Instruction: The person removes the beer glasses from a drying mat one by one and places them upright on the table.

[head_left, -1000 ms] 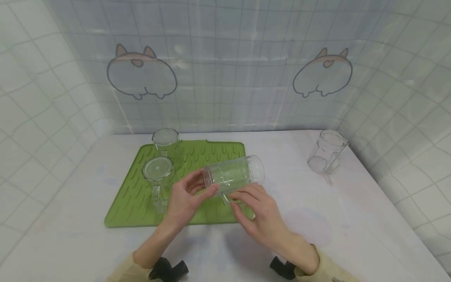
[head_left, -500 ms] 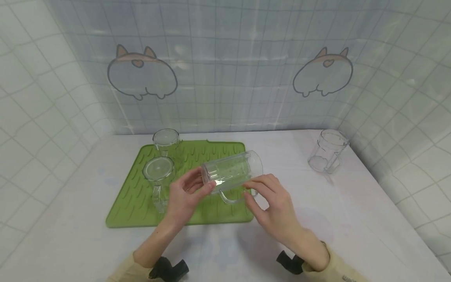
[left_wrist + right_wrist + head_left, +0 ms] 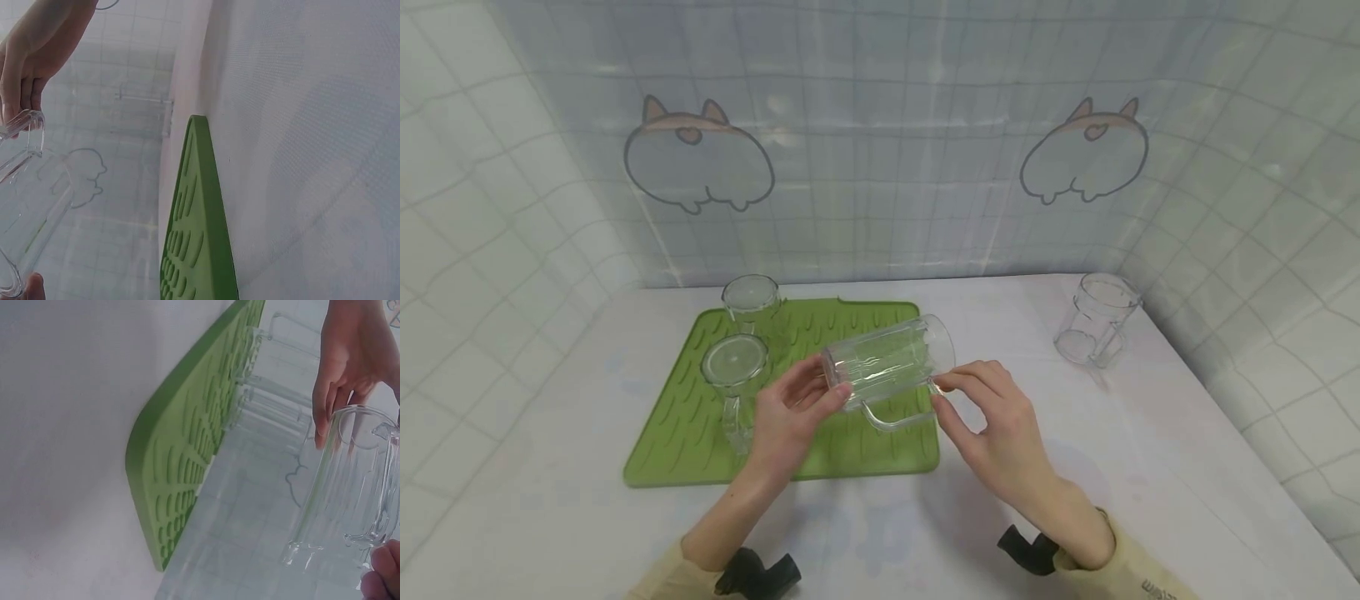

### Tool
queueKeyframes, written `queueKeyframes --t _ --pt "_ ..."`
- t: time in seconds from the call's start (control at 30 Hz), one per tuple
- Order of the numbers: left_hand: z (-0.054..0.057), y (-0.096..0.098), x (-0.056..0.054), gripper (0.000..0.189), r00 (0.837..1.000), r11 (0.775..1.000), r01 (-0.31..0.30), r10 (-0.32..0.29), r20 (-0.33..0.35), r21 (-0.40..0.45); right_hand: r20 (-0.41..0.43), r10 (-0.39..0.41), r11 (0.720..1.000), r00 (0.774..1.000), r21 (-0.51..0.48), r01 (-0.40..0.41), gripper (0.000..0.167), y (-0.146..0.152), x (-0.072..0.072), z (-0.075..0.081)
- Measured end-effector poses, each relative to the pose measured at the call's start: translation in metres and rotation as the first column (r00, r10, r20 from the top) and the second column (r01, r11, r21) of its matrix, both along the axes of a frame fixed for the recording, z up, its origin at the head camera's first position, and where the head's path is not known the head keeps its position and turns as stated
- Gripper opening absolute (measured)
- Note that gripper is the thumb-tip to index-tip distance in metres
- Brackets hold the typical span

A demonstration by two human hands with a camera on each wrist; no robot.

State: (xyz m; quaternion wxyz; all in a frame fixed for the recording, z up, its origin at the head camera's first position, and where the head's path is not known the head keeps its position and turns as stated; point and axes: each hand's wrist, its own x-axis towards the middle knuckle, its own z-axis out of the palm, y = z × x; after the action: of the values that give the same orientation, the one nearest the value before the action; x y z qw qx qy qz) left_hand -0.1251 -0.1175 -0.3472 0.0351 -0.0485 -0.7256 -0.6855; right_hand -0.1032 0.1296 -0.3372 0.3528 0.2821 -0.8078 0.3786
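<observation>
A clear glass mug (image 3: 883, 362) is held tilted on its side above the green mat (image 3: 865, 458), its mouth toward the right and its handle (image 3: 891, 423) hanging down. My left hand (image 3: 786, 417) grips it round the base, thumb in front and fingers behind. With thumb and fingertips my right hand (image 3: 996, 421) pinches the handle's end near the rim. The right wrist view shows the mug (image 3: 350, 494) between the left hand (image 3: 356, 353) at its base and the right fingertips (image 3: 381, 575) at the handle.
Two glass mugs stand upside down on the mat's left side, a nearer mug (image 3: 735, 362) and a farther mug (image 3: 751, 296). Another glass mug (image 3: 1093, 321) stands upright at the table's back right. Tiled-pattern walls (image 3: 880, 167) close in the back and sides.
My right hand has slid rightward along the handle toward the mug's rim end and now pinches it there. The mug has shifted slightly left and up; my left hand keeps its grip.
</observation>
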Motion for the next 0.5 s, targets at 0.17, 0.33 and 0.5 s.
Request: queueKeyframes --t 0.17,0.33,0.5 --pt "-0.0009 -0.0011 0.0003 0.051 1.0 1.0 -0.003 0.003 0.003 0.004 0.027 -0.019 1.0 0.999 0.01 0.019 0.016 0.0007 -0.0007 -0.0007" --pt "-0.0009 -0.0012 0.0007 0.052 1.0 1.0 -0.009 0.009 -0.007 0.005 0.035 -0.039 0.999 0.999 0.022 0.038 0.015 0.0019 -0.0019 -0.0014" --pt "-0.0006 -0.0016 0.0011 0.053 1.0 1.0 -0.019 0.019 0.002 -0.001 0.02 -0.049 0.998 0.999 0.031 0.049 0.015 0.0022 -0.003 -0.0017"
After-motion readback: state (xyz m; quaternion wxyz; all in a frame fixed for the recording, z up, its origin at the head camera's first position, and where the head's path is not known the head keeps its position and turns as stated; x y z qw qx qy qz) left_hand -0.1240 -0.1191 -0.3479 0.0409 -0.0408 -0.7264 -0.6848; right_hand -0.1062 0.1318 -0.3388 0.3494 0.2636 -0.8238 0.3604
